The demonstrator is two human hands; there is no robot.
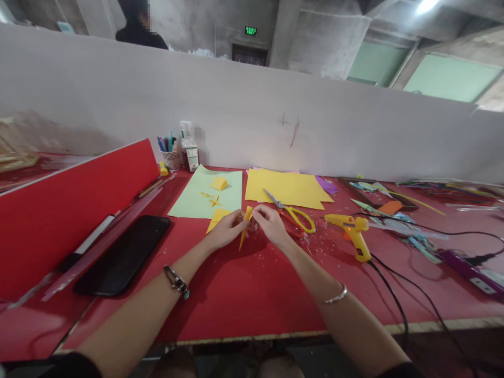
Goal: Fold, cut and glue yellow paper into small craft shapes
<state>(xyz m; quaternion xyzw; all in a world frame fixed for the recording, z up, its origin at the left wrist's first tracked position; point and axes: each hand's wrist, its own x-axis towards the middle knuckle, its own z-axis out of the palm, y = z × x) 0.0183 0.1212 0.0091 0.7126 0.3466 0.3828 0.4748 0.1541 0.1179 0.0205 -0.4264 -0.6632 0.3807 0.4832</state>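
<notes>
Between my two hands is a narrow folded strip of yellow paper point(244, 231), its pointed end hanging down over the red tabletop. My left hand point(227, 230) pinches it from the left, thumb against the strip. From the right, the closed fingertips of my right hand point(269, 222) meet its upper edge. Beside my left hand lies a folded yellow paper piece point(218, 217), partly covered by the fingers. Farther back, a small yellow folded piece point(219, 182) and a crossed yellow paper piece point(214, 201) rest on a pale green sheet point(185, 202).
Yellow-handled scissors point(300, 219) lie partly on yellow sheets point(289, 184). A yellow glue gun point(352, 233) with a trailing cord is at right, near a purple power strip point(470, 273). At left are a black phone point(124, 254), a red board point(79, 205) and a pen cup point(170, 159).
</notes>
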